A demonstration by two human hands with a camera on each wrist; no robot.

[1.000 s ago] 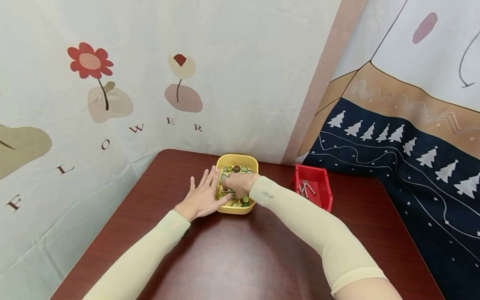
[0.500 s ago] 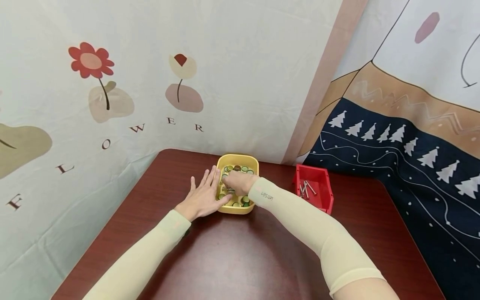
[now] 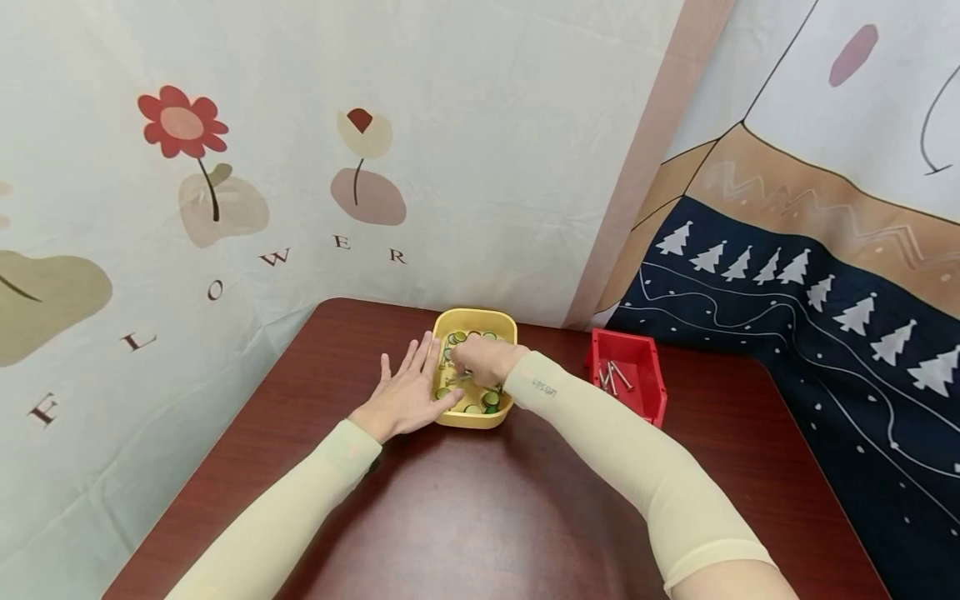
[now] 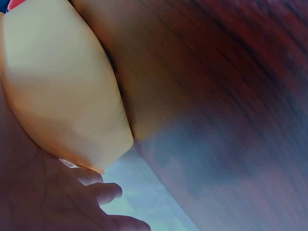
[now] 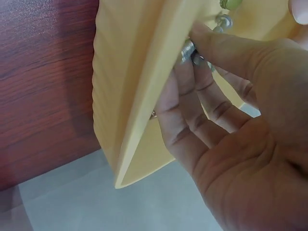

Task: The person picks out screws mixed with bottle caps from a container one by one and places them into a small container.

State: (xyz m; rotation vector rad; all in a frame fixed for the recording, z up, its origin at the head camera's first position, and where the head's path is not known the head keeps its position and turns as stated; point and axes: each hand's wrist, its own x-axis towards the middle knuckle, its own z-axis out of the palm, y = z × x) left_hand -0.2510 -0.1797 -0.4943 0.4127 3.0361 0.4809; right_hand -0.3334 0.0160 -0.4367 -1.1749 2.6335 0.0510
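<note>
In the head view, a yellow bin (image 3: 471, 422) holds several small round green and yellow pieces (image 3: 491, 399), some with shiny rims. My left hand (image 3: 405, 402) lies with fingers straight and spread against its left side, thumb over the near-left rim. My right hand (image 3: 486, 360) is inside the bin and covers part of the contents. In the right wrist view, its thumb and fingers pinch a silver threaded bolt (image 5: 187, 50), mostly hidden by the fingertips. Another metal piece (image 5: 223, 21) lies just beyond the thumb. The left wrist view shows the bin's outer wall (image 4: 67, 86) against the palm.
A red bin (image 3: 645, 367) with several silver bolts (image 3: 611, 379) stands right of the yellow one, beside my right forearm. Both are on a dark red-brown table (image 3: 465, 508). Printed cloth (image 3: 480, 167) hangs behind the table's far edge.
My right hand has shifted slightly right and away from me inside the yellow bin, uncovering a little of the near contents. My left hand has stayed in place.
</note>
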